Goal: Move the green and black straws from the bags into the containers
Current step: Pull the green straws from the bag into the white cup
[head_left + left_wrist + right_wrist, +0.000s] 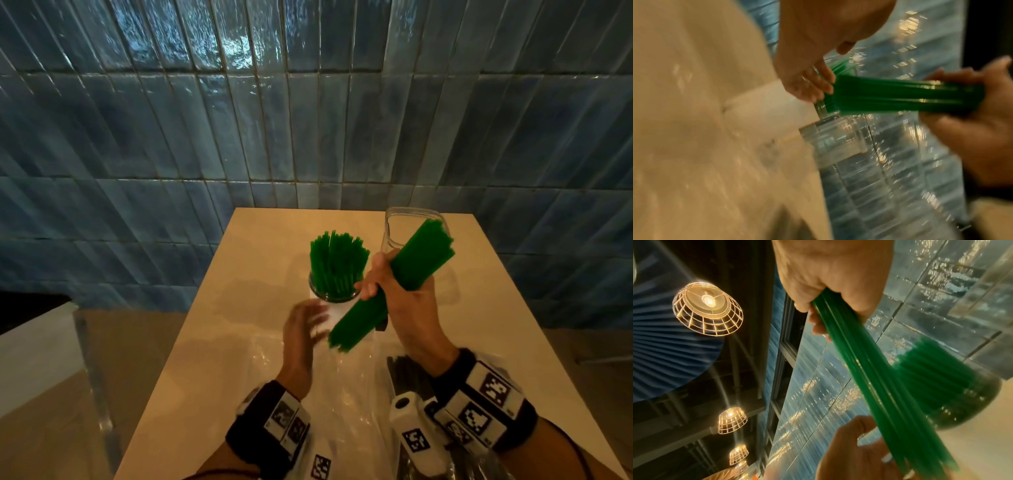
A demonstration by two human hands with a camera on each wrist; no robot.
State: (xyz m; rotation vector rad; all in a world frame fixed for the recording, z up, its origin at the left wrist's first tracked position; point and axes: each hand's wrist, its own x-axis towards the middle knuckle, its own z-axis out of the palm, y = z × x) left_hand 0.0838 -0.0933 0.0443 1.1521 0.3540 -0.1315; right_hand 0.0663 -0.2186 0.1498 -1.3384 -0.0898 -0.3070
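Note:
My right hand (394,294) grips a thick bundle of green straws (421,253) around its middle and holds it tilted above the table, upper end to the right. My left hand (308,322) is blurred, fingers spread, at the bundle's lower end. In the left wrist view its fingertips (818,87) touch the bundle of green straws (900,97). A round glass jar (334,296) behind the hands stands full of upright green straws (337,263). A tall clear container (407,219) stands empty at the back right. Black straws (407,377) lie in a bag under my right wrist.
A crumpled clear plastic bag (342,394) lies on the beige table (260,260) in front of me. A white card (334,313) sits by the jar. A blue tiled wall (308,120) rises behind the table. The table's left edge drops to the floor.

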